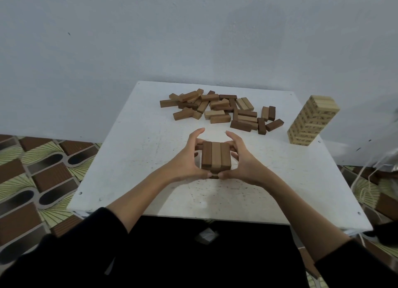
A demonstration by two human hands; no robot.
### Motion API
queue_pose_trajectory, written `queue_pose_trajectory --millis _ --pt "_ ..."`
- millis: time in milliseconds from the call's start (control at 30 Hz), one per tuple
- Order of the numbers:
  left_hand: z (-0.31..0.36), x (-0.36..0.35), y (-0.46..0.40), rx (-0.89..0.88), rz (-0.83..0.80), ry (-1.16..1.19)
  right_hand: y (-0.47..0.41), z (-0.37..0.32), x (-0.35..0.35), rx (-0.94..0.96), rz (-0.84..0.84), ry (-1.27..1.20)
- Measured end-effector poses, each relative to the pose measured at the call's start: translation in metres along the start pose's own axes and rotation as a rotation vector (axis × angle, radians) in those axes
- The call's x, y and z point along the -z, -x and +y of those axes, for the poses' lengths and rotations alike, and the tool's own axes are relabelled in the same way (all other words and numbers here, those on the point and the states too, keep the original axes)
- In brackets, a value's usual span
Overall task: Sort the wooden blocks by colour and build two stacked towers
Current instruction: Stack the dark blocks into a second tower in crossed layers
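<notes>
No text, number or brand can be read anywhere in the picture. The pale block tower (313, 120) at the far right of the white table (133, 158) carries dark printed marks on its block sides, but they are too small and blurred to read.

Both hands, left (189, 158) and right (243, 160), cup the brown stack (216, 157) on the table (129, 169). Beyond the stack lies a loose pile (219, 110); far right of it stands the pale tower (312, 120).
</notes>
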State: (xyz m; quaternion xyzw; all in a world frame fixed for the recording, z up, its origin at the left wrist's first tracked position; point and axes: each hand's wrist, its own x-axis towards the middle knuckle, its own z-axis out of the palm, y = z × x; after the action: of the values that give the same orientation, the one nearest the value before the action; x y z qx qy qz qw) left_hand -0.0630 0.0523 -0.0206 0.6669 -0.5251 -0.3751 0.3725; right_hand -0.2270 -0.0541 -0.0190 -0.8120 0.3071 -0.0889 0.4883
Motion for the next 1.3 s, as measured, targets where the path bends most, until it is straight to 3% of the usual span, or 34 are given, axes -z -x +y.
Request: queue_pose_trajectory --millis 567,733,967,1300 --pt "-0.004 0.003 0.0 -0.011 -0.022 -0.003 0.001 -0.008 0.01 -0.01 -0.048 0.036" --pt "0.005 0.029 -0.002 -0.015 0.075 0.09 -0.006 -0.034 0.035 0.06 0.076 0.018" --pt "-0.017 0.067 -0.049 -0.019 0.419 -0.236 -0.075 -0.048 0.041 0.119 0.146 0.344" --pt "-0.05 0.073 -0.108 -0.167 0.366 -0.577 -0.175 -0.039 0.02 0.18 -0.027 0.744"
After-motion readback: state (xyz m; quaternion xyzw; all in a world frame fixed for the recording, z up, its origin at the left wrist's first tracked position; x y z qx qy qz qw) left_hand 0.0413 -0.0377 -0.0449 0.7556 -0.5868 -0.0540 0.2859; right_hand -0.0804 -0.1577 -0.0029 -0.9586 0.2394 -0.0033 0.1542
